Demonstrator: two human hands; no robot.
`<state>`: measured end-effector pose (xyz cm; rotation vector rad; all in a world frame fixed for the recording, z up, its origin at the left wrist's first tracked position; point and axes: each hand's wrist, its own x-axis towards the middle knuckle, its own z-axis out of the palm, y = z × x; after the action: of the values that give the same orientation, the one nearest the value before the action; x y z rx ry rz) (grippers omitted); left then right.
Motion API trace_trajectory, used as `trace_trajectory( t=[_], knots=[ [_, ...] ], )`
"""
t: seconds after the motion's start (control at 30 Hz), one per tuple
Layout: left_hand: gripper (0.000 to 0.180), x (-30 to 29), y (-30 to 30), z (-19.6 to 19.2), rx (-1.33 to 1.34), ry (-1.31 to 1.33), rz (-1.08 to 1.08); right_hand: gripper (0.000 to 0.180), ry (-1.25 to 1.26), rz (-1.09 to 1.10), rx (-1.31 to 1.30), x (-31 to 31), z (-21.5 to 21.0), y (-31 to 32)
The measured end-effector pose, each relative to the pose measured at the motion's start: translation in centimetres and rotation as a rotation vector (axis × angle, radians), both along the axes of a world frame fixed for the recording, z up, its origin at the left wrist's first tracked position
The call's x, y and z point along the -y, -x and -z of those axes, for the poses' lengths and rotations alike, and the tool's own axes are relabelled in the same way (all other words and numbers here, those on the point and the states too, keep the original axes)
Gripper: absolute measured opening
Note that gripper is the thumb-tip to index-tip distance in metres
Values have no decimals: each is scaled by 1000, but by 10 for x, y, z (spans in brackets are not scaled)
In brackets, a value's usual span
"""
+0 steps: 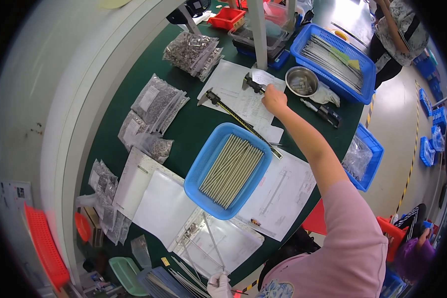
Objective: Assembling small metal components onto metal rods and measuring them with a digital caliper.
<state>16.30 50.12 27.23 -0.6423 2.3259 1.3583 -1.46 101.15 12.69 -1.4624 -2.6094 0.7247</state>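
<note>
My right hand (274,101), bare, is closed at the upper middle of the table on a digital caliper (253,83), whose jaws point away to the left over a printed sheet. A longer caliper (243,121) lies beside it, slanting down toward the blue basket (189,185). Many thin pale metal rods (232,171) lie side by side in that basket. At the bottom edge my left hand (219,285), in a white glove, is closed around the lower end of a thin metal rod (213,241). Its fingers are partly cut off by the frame.
Bags of small metal parts (156,102) line the left side. Drawings (278,198) and a binder (218,248) lie around the basket. At the upper right stand a metal bowl (301,81) and another blue basket (367,92) of rods. A person (400,32) stands beyond.
</note>
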Motion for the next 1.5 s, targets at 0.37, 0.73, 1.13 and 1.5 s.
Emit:
trace_trajectory(
  t=[0.37, 0.73, 1.13, 1.5],
  knots=[
    [4, 27, -9, -13, 17, -202, 35, 26, 880, -280, -630, 125, -92, -127],
    [8, 160, -70, -14, -245, -490, 74, 48, 557, -671, -446, 335, -187, -206],
    [9, 272, -146, -11, -488, -859, -285, 40, -113, -1611, -135, 507, -273, -239],
    [7, 268, -164, -41, -745, -1014, -154, 27, -73, -1571, -783, 538, -289, -280]
  ],
)
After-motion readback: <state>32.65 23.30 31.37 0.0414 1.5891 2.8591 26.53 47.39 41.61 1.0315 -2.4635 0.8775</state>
